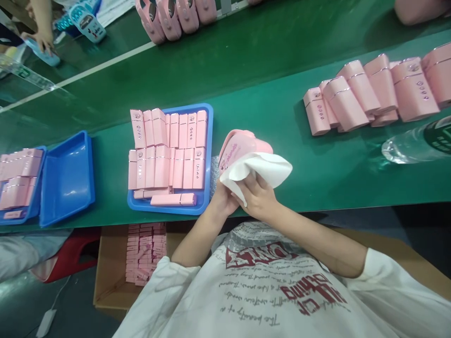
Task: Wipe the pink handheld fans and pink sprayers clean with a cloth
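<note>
A pink plastic device (234,149) with a rounded body and printed lettering is held just above the green bench, in front of my chest. My left hand (224,199) grips its near end, the fingers partly hidden. A white cloth (269,166) drapes over the device's near and right side. My right hand (259,197) is closed on the cloth and presses it against the device. To the left, a blue tray (210,141) holds rows of pink rectangular cases (162,164), nearest my left hand. A grey pad (214,173) shows between tray and device.
More pink cases (352,101) are piled at the right, near a clear bottle (417,143). Two further blue trays (68,173) stand left. A carton (114,263) of pink parts sits below the bench (282,108). Another person's hand (44,40) works across the bench.
</note>
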`<move>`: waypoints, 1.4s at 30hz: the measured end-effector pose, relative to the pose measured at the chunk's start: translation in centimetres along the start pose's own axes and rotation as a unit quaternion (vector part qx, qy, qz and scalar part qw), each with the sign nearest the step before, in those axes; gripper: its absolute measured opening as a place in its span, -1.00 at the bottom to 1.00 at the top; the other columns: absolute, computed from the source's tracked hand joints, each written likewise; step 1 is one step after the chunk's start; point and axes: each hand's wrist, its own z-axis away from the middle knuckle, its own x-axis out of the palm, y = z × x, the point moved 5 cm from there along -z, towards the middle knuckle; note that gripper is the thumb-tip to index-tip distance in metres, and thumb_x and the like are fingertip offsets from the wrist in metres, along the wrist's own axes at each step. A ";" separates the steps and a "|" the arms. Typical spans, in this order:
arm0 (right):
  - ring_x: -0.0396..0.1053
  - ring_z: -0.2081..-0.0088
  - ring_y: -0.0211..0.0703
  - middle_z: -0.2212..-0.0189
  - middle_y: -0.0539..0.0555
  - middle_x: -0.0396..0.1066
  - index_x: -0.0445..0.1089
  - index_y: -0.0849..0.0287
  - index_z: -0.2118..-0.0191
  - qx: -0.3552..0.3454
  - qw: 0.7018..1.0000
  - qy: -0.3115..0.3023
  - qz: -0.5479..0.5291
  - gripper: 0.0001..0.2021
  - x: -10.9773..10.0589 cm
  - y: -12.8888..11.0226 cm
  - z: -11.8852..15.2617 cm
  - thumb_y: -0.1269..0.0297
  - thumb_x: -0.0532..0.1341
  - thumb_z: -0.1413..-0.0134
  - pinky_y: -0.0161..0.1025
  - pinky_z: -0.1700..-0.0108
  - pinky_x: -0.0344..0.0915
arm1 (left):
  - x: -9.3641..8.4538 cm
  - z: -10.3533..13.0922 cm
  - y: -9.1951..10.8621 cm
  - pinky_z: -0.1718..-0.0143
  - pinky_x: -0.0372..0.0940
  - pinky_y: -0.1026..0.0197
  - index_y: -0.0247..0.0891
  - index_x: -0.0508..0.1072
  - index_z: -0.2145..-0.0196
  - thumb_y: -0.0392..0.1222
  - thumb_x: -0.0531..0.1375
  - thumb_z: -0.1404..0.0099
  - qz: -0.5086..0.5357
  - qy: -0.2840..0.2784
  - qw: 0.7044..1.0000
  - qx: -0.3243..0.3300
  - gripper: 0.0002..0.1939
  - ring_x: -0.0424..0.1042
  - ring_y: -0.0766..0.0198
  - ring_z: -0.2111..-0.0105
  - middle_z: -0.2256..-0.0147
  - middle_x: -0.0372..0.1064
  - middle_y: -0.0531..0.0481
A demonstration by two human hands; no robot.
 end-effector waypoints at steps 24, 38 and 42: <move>0.38 0.27 -0.01 0.13 0.22 0.35 0.40 0.25 0.14 0.432 0.885 -0.113 0.130 -0.71 -10.8 17.7 -3.0 0.18 0.20 -0.06 -0.19 0.34 0.25 | 0.0 -3.0 4.3 -0.06 0.34 0.05 -0.18 0.27 -0.10 -0.28 0.41 0.06 0.269 0.181 0.944 -0.056 -0.25 0.38 0.04 -0.09 -0.08 0.38 -0.14; 0.48 0.32 0.11 0.32 0.22 0.48 0.33 0.19 0.13 0.465 0.810 -0.315 0.169 -0.65 -10.8 20.4 -3.7 0.03 0.03 -0.15 -0.15 0.34 0.31 | -1.3 -18.3 1.3 -0.05 0.25 0.16 -0.26 0.24 0.01 -0.40 0.40 0.19 0.018 0.339 0.937 -0.083 -0.24 0.34 0.11 -0.03 0.00 0.30 -0.13; 0.48 0.28 0.05 0.35 0.13 0.48 0.29 0.12 0.24 0.414 0.830 -0.354 0.122 -0.75 -9.5 19.1 -5.8 0.09 0.01 -0.16 -0.17 0.29 0.29 | -3.9 -22.0 0.9 -0.11 0.21 0.15 -0.30 0.24 -0.04 -0.39 0.40 0.12 -0.046 0.352 0.930 -0.097 -0.25 0.32 0.12 -0.05 -0.03 0.25 -0.17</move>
